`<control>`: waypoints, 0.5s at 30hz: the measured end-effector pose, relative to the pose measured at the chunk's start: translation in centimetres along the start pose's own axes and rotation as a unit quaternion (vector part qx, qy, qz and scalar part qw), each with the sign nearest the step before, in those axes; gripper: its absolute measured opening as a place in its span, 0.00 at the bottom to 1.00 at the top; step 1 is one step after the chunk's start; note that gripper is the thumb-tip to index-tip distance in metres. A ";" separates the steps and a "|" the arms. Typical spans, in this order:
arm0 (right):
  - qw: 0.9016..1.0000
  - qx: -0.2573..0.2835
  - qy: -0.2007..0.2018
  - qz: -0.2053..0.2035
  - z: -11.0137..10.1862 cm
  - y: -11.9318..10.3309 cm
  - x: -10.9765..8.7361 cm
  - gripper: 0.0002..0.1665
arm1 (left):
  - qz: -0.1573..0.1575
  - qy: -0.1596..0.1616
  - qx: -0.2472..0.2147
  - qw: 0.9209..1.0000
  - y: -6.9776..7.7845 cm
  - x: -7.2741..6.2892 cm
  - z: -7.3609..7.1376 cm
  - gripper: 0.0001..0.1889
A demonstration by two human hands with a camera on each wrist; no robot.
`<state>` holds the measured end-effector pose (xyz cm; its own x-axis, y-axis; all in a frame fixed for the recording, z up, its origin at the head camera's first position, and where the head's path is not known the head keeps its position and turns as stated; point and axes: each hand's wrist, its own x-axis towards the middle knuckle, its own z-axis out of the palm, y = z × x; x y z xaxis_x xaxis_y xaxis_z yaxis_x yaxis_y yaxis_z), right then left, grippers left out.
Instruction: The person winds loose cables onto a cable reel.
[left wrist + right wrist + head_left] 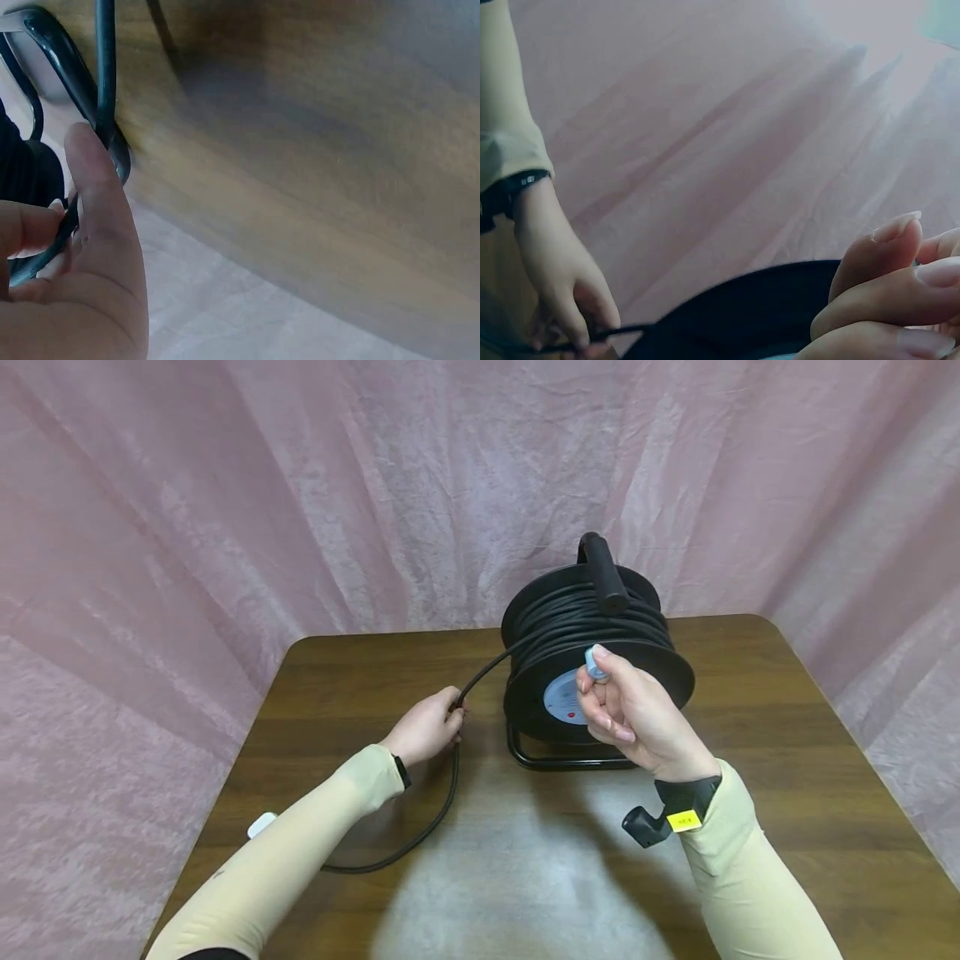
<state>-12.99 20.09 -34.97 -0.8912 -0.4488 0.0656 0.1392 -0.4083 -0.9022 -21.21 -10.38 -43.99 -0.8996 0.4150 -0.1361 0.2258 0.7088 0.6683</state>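
Note:
A black cable reel (573,610) stands on the table, wound with many turns of black cable. My left hand (427,727) pinches the loose black cable (491,666) to the left of the reel, thumb against fingers. From there the cable (106,60) hangs down and bends toward my left forearm. In front of the reel's near flange my right hand (637,714) grips a small light blue knob (595,663) between thumb and fingers. That hand partly covers the reel's round blue label (562,697). In the right wrist view the knob is hidden.
The wooden table (765,727) has rounded far corners. The reel rests on a black tubular stand (555,763) and has a black carrying handle (602,572) on top. A white object (261,824) is partly hidden behind my left forearm. Pink curtains (450,485) hang behind the table.

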 end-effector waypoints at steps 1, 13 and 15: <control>1.000 0.001 -0.001 -0.002 -0.2 -0.1 -0.1 0.24 | 0.002 0.006 0.007 1.000 0.0 0.0 -0.1 0.09; 0.998 0.037 -0.030 -0.038 -3.5 -0.8 -2.2 0.25 | -0.021 0.030 0.027 0.999 -0.9 0.3 -2.1 0.08; 0.998 0.041 -0.031 -0.038 -4.2 -0.8 -2.6 0.26 | -0.011 0.038 0.050 0.998 -0.8 0.5 -2.3 0.09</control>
<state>-12.57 24.89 -36.20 -0.8727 -0.4612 0.1605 0.1093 -0.5048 -0.8563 -22.72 -12.06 -42.89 -0.9296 0.3572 -0.0912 0.2388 0.7718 0.5894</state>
